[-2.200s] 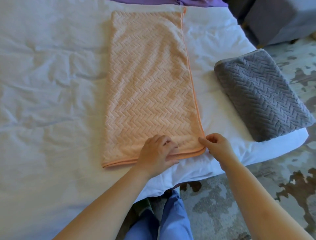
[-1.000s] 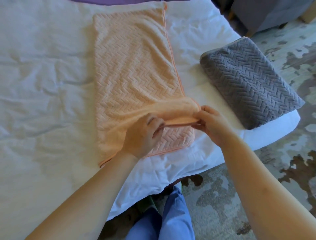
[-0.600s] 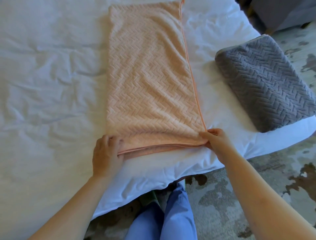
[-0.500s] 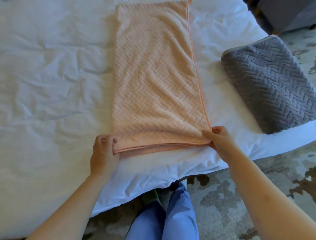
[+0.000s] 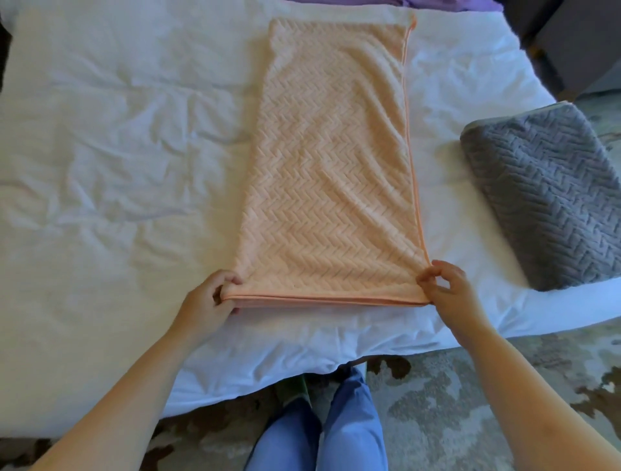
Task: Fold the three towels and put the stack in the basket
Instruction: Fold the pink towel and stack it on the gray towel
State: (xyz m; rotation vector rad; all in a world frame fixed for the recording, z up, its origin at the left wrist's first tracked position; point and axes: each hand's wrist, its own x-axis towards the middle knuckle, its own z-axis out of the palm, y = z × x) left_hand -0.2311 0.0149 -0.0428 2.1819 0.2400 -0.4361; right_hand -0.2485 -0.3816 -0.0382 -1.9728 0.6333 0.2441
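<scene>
Peach towel (image 5: 331, 174) lay lengthwise on white bed (image 5: 117, 151); left hand (image 5: 210, 302) and right hand (image 5: 448, 289) pinched near corners. Folded grey towel (image 5: 551, 198) sat right, apart; purple cloth (image 5: 437, 4) at far edge.

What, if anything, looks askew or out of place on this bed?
Nothing is spilled or damaged. The folded grey towel lies at an angle to the peach towel, close to the bed's edge. The peach towel ripples toward the right hand.
</scene>
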